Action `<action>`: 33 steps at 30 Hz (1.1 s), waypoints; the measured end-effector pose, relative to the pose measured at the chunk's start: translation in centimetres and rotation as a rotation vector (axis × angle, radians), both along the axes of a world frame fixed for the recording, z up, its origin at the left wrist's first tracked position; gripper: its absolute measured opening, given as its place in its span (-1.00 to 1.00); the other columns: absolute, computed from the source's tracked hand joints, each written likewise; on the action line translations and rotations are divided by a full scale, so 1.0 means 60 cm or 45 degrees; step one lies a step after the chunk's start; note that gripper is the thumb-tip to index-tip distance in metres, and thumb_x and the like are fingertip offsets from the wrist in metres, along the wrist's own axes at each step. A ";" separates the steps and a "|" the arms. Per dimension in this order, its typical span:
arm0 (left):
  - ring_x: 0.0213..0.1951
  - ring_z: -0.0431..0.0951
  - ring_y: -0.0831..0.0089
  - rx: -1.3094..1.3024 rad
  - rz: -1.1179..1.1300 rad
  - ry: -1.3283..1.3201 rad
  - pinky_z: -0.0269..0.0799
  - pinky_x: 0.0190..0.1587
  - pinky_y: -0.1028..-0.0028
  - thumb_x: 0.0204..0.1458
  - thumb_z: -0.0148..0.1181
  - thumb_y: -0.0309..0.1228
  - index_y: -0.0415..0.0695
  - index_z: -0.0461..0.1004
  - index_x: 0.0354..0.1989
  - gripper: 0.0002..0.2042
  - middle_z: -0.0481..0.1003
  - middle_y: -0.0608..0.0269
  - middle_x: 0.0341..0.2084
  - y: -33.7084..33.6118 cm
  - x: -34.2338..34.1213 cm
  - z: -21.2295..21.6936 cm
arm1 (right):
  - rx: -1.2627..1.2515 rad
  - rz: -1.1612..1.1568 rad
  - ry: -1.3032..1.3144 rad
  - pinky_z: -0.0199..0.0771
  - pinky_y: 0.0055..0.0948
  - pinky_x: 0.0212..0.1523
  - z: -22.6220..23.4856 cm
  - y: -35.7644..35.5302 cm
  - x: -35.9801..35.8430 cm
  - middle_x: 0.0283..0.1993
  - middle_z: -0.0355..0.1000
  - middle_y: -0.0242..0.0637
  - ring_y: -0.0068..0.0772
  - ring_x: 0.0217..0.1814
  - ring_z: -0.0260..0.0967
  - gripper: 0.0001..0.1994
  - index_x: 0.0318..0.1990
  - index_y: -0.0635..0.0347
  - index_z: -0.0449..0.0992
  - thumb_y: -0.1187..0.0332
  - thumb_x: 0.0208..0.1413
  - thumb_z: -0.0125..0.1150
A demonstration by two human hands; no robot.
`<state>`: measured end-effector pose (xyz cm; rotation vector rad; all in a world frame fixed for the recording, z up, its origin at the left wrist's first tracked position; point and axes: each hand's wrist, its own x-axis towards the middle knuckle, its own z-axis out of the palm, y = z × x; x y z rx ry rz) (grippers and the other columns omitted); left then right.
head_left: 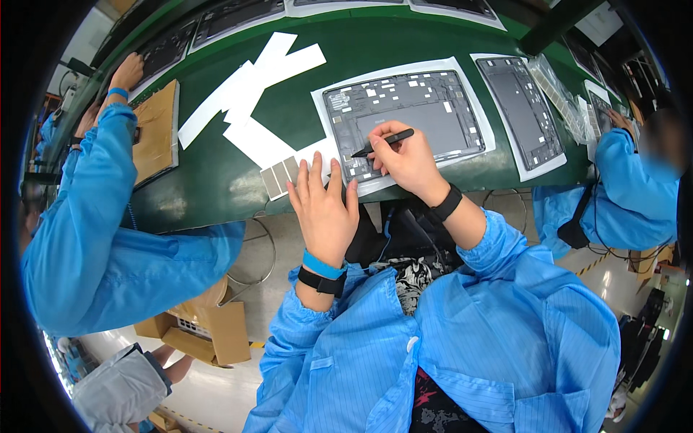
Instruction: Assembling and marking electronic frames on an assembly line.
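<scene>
Green bench (361,36): far and side edges cut off by the fisheye rim; near edge partly covered by the forearms.
Grey device housing (419,123): located on the bench in front of the person, on a white sheet (489,137); slightly tilted, open side up. A plain darker panel is seen in the middle, with small white patches scattered mostly along the far part. The near left area is partly hidden by the hands.
White paper strips (263,79): laid overlapping at far left; some edges are hidden by one another.
Left hand (326,216): held palm down, fingers extended and moderately spread; nothing is seen gripped. The thumb is placed beside the housing's near left corner; contact cannot be told.
Right hand (408,164): bent in over the housing from the near right, fingers curled, closed in a pinch on the tool; the palm cannot be seen.
Sheet of grey labels (278,179): just left of the housing; right end covered by the left fingers.
Black pen-like tool (395,137): slanted, tip directed left over the housing's near left area; tip contact cannot be made out.
</scene>
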<state>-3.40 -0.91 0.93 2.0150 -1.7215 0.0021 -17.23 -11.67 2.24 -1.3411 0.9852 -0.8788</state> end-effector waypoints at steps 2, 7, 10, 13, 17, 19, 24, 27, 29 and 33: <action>0.31 0.17 -0.04 0.001 0.001 -0.003 -0.02 0.32 -0.12 0.12 0.17 -0.29 -0.20 0.49 0.08 -0.61 0.29 0.01 0.23 -0.001 -0.002 0.002 | 0.025 0.020 -0.039 0.39 -0.66 -0.58 0.000 -0.002 -0.002 -0.53 0.44 -0.36 -0.64 -0.53 0.43 -0.85 -0.23 0.34 0.47 0.40 0.22 0.17; 0.30 0.20 -0.02 0.022 -0.018 -0.006 -0.02 0.32 -0.13 0.12 0.15 -0.29 -0.20 0.46 0.12 -0.59 0.30 0.01 0.23 -0.007 -0.001 0.006 | 0.026 0.030 -0.014 0.40 -0.66 -0.57 0.000 -0.006 -0.002 -0.51 0.44 -0.37 -0.65 -0.53 0.42 -0.86 -0.23 0.35 0.47 0.41 0.22 0.16; 0.28 0.21 -0.03 0.014 -0.009 0.030 0.02 0.29 -0.14 0.12 0.16 -0.26 -0.19 0.44 0.15 -0.57 0.30 0.01 0.21 -0.012 -0.005 0.010 | 0.018 0.042 -0.025 0.41 -0.64 -0.55 -0.006 -0.010 -0.004 -0.50 0.47 -0.35 -0.65 -0.52 0.43 -0.86 -0.23 0.34 0.49 0.41 0.21 0.15; 0.27 0.22 -0.05 0.037 -0.047 -0.058 0.09 0.26 -0.14 0.10 0.21 -0.17 -0.16 0.43 0.16 -0.51 0.31 0.00 0.20 -0.017 -0.010 0.019 | -0.014 0.063 -0.022 0.44 -0.60 -0.51 -0.002 -0.012 -0.003 -0.50 0.48 -0.35 -0.64 -0.51 0.45 -0.87 -0.25 0.33 0.50 0.41 0.21 0.15; 0.26 0.23 -0.04 0.069 0.002 -0.229 0.13 0.23 -0.14 0.04 0.25 -0.06 -0.10 0.44 0.15 -0.45 0.31 -0.02 0.20 -0.021 -0.021 0.018 | -0.011 0.090 0.022 0.48 -0.56 -0.43 -0.008 -0.016 -0.003 -0.49 0.46 -0.36 -0.63 -0.46 0.45 -0.87 -0.28 0.33 0.48 0.42 0.22 0.13; 0.30 0.14 -0.14 0.100 0.023 -0.298 0.11 0.23 -0.16 0.02 0.24 0.01 -0.01 0.44 0.17 -0.43 0.21 -0.05 0.27 -0.017 -0.021 0.030 | -0.020 -0.041 -0.077 0.48 -0.56 -0.43 -0.008 -0.008 0.000 -0.49 0.45 -0.36 -0.63 -0.47 0.44 -0.87 -0.30 0.32 0.47 0.42 0.22 0.13; 0.36 -0.12 -0.41 0.090 0.161 -0.054 -0.11 0.31 -0.23 0.02 0.21 0.09 0.16 0.28 0.33 -0.32 -0.04 -0.25 0.38 0.033 -0.001 0.030 | -0.108 -0.110 -0.162 0.44 -0.56 -0.46 0.024 0.003 0.019 -0.51 0.43 -0.39 -0.66 -0.53 0.35 -0.87 -0.32 0.26 0.46 0.41 0.24 0.11; 0.38 -0.13 -0.38 0.175 0.194 -0.064 -0.13 0.32 -0.23 0.05 0.17 0.12 0.18 0.22 0.37 -0.30 -0.05 -0.30 0.37 0.049 0.009 0.012 | -0.307 0.163 0.105 0.40 -0.54 -0.49 0.021 0.005 0.066 -0.52 0.47 -0.33 -0.61 -0.50 0.43 -0.83 -0.33 0.31 0.47 0.36 0.18 0.19; 0.38 -0.10 -0.34 0.215 0.211 -0.126 -0.10 0.31 -0.23 0.06 0.14 0.15 0.18 0.23 0.36 -0.31 -0.03 -0.30 0.36 0.056 0.009 -0.002 | -0.331 0.228 0.129 0.38 -0.56 -0.48 0.021 0.011 0.089 -0.50 0.46 -0.35 -0.64 -0.50 0.39 -0.84 -0.32 0.30 0.47 0.36 0.19 0.19; 0.38 -0.08 -0.34 0.211 0.197 -0.132 -0.09 0.31 -0.23 0.06 0.14 0.14 0.17 0.25 0.36 -0.32 -0.01 -0.31 0.36 0.055 0.010 -0.001 | -0.269 0.249 0.237 0.39 -0.53 -0.48 0.022 0.011 0.100 -0.49 0.48 -0.28 -0.62 -0.52 0.40 -0.84 -0.30 0.34 0.49 0.38 0.17 0.19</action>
